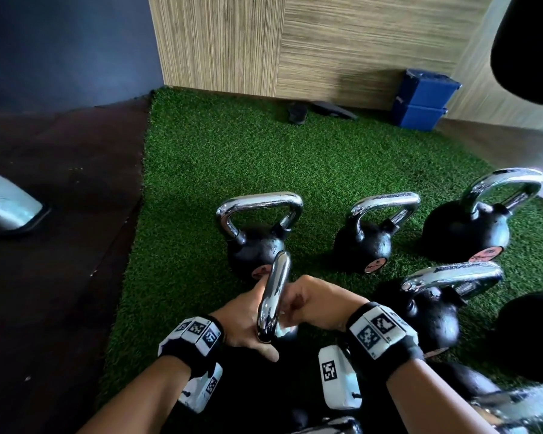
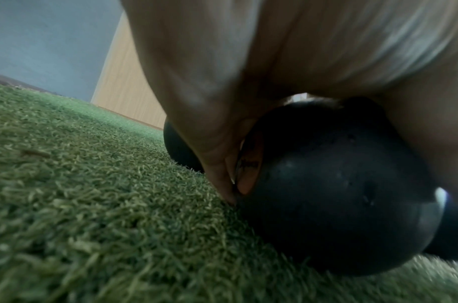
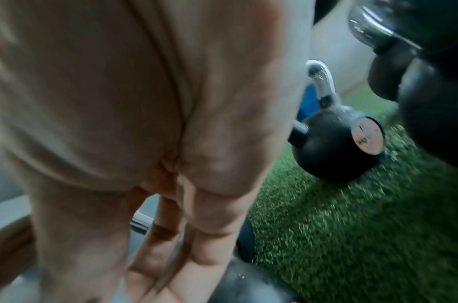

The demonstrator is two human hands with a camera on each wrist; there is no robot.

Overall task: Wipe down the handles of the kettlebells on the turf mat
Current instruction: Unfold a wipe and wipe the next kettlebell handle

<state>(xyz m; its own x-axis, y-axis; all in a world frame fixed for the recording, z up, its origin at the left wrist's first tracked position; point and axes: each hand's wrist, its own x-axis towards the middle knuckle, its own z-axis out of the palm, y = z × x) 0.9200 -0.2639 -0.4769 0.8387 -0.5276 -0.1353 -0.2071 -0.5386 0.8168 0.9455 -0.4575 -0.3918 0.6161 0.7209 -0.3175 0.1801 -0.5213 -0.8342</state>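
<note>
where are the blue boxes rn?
Head view, far right: the stacked blue boxes sit against the wood-panel wall at the turf mat's back corner.

The right hand [image 3: 150,143] fills the frame, blurred, fingers [image 3: 210,235] pointing down. A black kettlebell [image 3: 331,151] sits on turf [image 3: 352,235] beside it.

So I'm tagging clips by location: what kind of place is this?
Most likely a gym's workout corner. Several chrome-handled kettlebells stand on a green turf mat, dark flooring lies beside it, and stacked blue boxes sit against the wall.
</note>
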